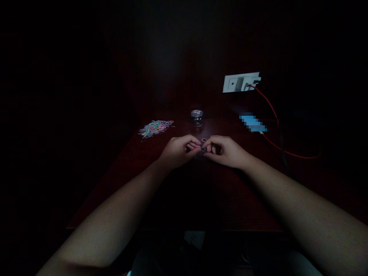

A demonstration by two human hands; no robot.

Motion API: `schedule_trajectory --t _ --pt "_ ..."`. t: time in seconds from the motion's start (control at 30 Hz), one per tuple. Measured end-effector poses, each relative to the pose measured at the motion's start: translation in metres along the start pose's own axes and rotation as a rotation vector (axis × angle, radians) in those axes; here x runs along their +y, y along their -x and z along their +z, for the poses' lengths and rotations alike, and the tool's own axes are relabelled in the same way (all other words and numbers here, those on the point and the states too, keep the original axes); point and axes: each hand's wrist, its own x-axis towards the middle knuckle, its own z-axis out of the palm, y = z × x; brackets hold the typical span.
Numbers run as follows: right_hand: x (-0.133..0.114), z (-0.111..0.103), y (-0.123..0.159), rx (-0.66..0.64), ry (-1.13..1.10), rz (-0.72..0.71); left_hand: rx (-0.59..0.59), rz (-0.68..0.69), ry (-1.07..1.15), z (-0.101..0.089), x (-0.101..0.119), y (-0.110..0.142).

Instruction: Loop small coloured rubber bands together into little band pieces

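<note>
- Dark-red, wood-look table, dimly lit; carries bands, jar and device listed below.
- L hand: bare, fingers curled, thumb & forefinger tips drawn close, nr middle of table; whether it grips anything, can't tell.
- R hand: bare, facing L hand; thumb & forefinger slightly apart, narrow gap; grip likewise can't be told.
- Pale, thin, band-like piece, qty 1, betw. fingertips of both hands; held or lying, unclear.
- Pink, small, ring-shaped band, qty 1, just beside R fingertips, on far side.
- Multicoloured heap of small, thin, elastic-looking bands (pink, blue, green, yellow etc.), loose on table, to left of & apart from hands.
- Step in hand (judged): fine two-handed fingertip work on pale piece. Next move prob. calls for a precise pinch, tips close tog., light touch.
- Container: clear, round, squat jar, qty 1, upright beyond hands; patterned, pale lid on top; contents too dark to tell.
- White, rectangular wall plate w/ white plug; thin red cable runs from plug twd. light-blue, pixelated, flat device, right of jar.
</note>
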Motion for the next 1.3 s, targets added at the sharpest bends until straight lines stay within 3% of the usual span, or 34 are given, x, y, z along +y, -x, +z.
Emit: schedule_trajectory --t 1.3 --pt "-0.0049 -0.0012 -0.0014 0.048 0.082 0.007 0.016 0.039 -0.035 -0.0003 -0.0041 0.0011"
